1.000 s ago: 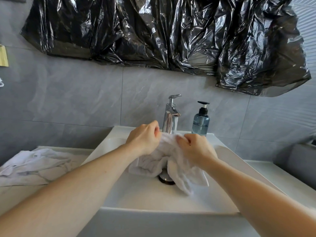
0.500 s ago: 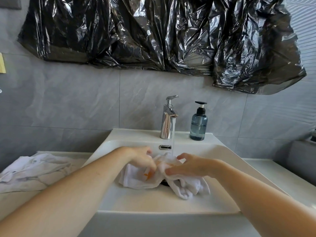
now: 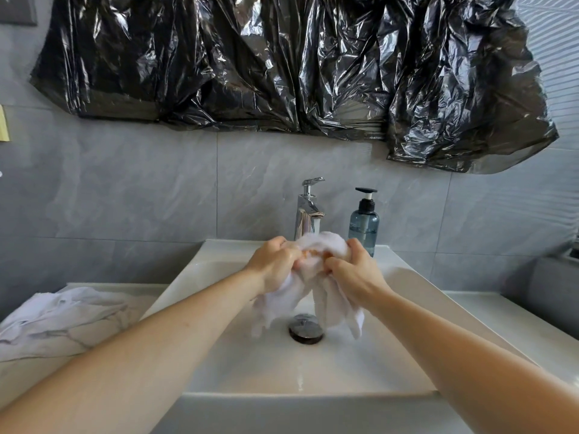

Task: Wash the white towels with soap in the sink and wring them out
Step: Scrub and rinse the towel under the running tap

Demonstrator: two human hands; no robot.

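The fingers (image 3: 300, 261) of both hands are curled tight into a bunched white towel (image 3: 316, 277), knuckles nearly touching, with an orange-tinged patch (image 3: 308, 254) squeezed between them. The left hand (image 3: 274, 264) grips the towel's left side, the right hand (image 3: 354, 270) its right, so the bunch runs crosswise from one fist to the other and both are equally near. The gathered top rises just above the fingers; the loose ends hang straight down below them, over the drain (image 3: 305, 328) of the sink (image 3: 250, 355). Rubbing fist against fist seems the step in hand, and that turns on the stained fold staying between the knuckles. Behind stand the faucet (image 3: 308, 211) and a soap bottle (image 3: 363, 220); another white towel (image 3: 56, 317) lies on the table (image 3: 501, 314), at the left.
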